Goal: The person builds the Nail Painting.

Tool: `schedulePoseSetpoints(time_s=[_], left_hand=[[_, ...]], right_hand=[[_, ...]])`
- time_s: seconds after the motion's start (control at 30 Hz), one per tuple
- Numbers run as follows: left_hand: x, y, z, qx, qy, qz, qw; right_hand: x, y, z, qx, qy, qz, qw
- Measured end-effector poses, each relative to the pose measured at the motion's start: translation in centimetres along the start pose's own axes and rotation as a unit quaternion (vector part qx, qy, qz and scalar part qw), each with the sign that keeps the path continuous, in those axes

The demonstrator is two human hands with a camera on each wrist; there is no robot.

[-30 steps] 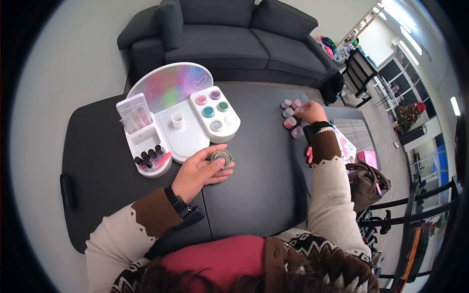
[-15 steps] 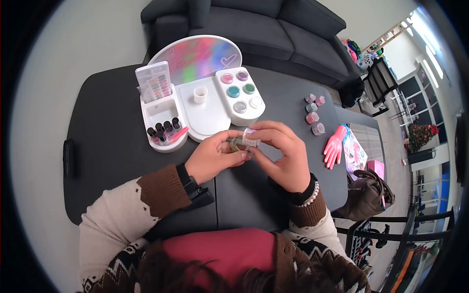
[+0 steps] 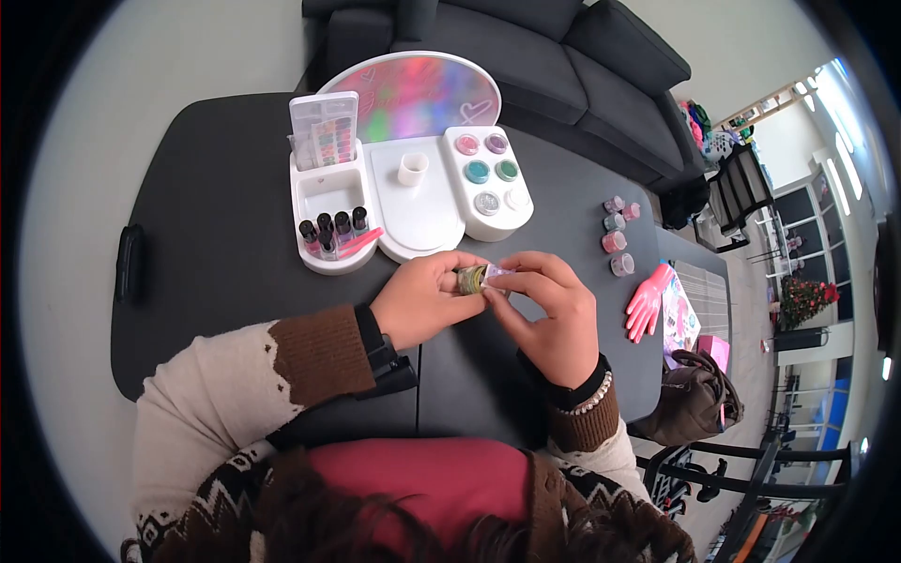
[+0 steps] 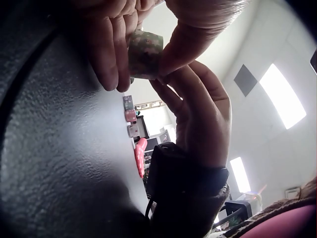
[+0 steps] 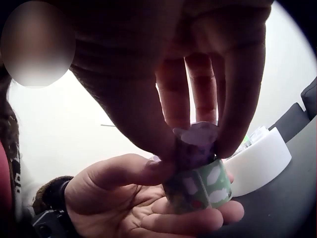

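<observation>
A green patterned roll (image 5: pixel 200 186) is gripped between the thumb and fingers of my left hand (image 3: pixel 418 298); it also shows in the left wrist view as a green printed roll (image 4: pixel 145 54). My right hand (image 3: pixel 554 319) pinches a smaller purple roll (image 5: pixel 196 148) between thumb and fingers, against the green roll's open end. Whether the small roll sits inside the green one is hard to tell. Both hands meet over the black table (image 3: pixel 469 375), in front of the white stand.
The white stand (image 3: pixel 418 211) holds glitter pots, a small white cup (image 3: pixel 413 170), several polish bottles (image 3: pixel 327 235) and a pink tool (image 3: pixel 360 242). To the right are several small rolls (image 3: pixel 615 242), a pink hand model (image 3: pixel 648 302), a pink box (image 3: pixel 714 353) and a brown bag (image 3: pixel 690 403).
My right hand has come from the small rolls at the right to my left hand, bringing a small roll. The head view has shifted, and the green roll has turned onto its side.
</observation>
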State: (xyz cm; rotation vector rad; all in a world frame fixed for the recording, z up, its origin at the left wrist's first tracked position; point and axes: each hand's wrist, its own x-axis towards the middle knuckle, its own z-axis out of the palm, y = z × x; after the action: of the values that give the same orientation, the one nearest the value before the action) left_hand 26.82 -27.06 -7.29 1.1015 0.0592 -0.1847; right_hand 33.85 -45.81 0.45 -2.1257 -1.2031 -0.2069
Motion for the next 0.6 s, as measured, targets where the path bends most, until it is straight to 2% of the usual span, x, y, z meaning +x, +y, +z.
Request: schedulePoseSetpoints(time_s=[0.13, 0.4, 0.6], left_hand=[[0.0, -0.1, 0.1, 0.0, -0.005, 0.005, 1.0], [-0.2, -0.1, 0.2, 0.006, -0.007, 0.007, 1.0], [-0.1, -0.2, 0.2, 0.023, -0.001, 0.004, 1.0]], right_hand=[[-0.1, -0.1, 0.0, -0.01, -0.009, 0.006, 1.0], [-0.8, -0.2, 0.4, 0.021, 0.002, 0.077, 0.997], [-1.1, -0.3, 0.5, -0.002, -0.012, 0.085, 0.996]])
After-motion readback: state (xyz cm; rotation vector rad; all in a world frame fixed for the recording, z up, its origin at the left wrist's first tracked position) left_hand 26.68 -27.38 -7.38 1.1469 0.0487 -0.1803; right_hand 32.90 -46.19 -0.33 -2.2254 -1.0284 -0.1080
